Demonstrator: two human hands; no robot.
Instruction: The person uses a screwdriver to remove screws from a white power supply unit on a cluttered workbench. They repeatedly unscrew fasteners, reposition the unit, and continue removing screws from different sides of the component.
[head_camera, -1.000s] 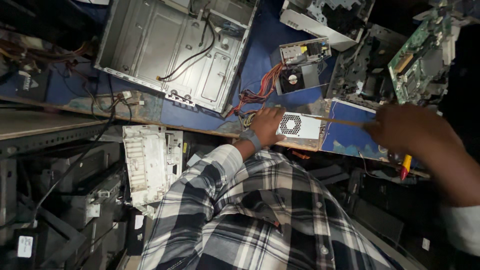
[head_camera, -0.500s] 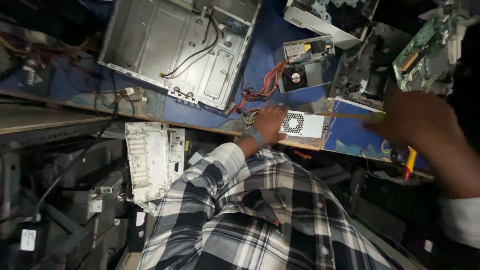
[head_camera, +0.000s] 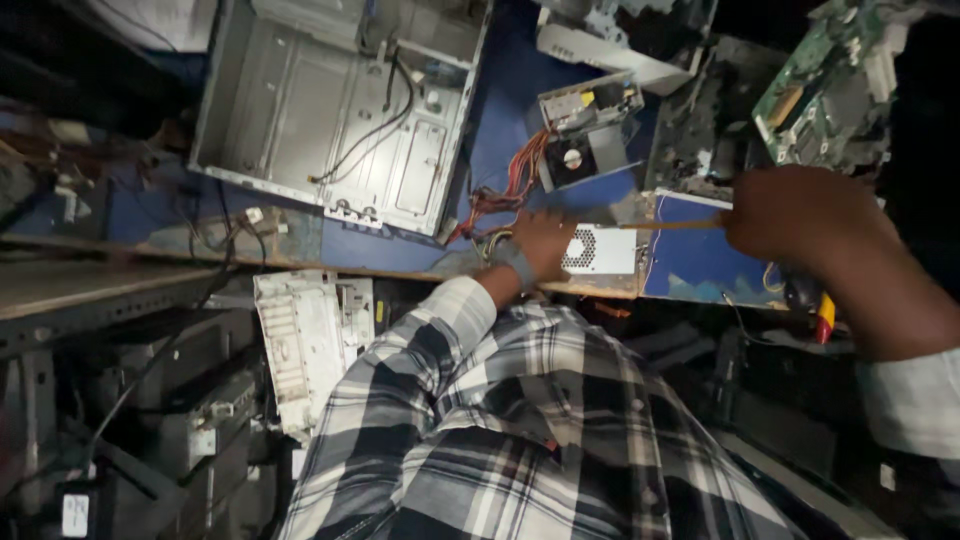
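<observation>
- The left hand (head_camera: 545, 243), on a plaid-sleeved arm, lies flat on a small grey power supply box (head_camera: 600, 250) at the edge of the blue workbench (head_camera: 700, 270); its fingers are spread over the box's left end and press it down rather than close around it.
- The right hand (head_camera: 800, 215) is closed around the handle of a long thin tool (head_camera: 665, 224), apparently a screwdriver, whose shaft runs across to the top of the box near the left hand.
- The box sits whole, with its vented side showing; whether any screw is out cannot be told, so the work on it looks to be in its opening stage.
- Just behind it a second power supply (head_camera: 585, 125) lies open, its fan bare and red and yellow wires (head_camera: 505, 185) trailing from it.
- Farther left an emptied computer case (head_camera: 340, 110) lies open on the bench.
- A green circuit board (head_camera: 820, 80) leans at the upper right, among other stripped parts.
</observation>
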